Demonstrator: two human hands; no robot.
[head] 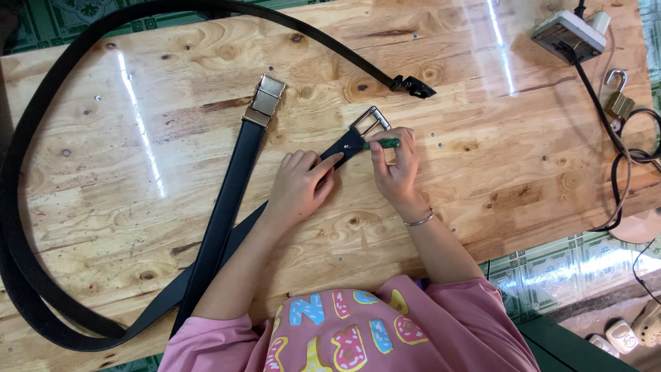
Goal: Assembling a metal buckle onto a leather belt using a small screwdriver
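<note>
Both hands met near the middle of the wooden table [482,172]. Her left hand [301,180] lay flat, fingers pressing down the end of a black belt [342,149] just below its silver buckle [370,121]. Her right hand [395,162] pinched a small green-handled screwdriver [383,143], tip at the belt's end. Beside it lay a second black belt [224,207] with a brass buckle [265,100], and a third strap [41,138] looped around the table's left side. A power strip [569,34] and padlock [617,100] sat in the far right corner.
</note>
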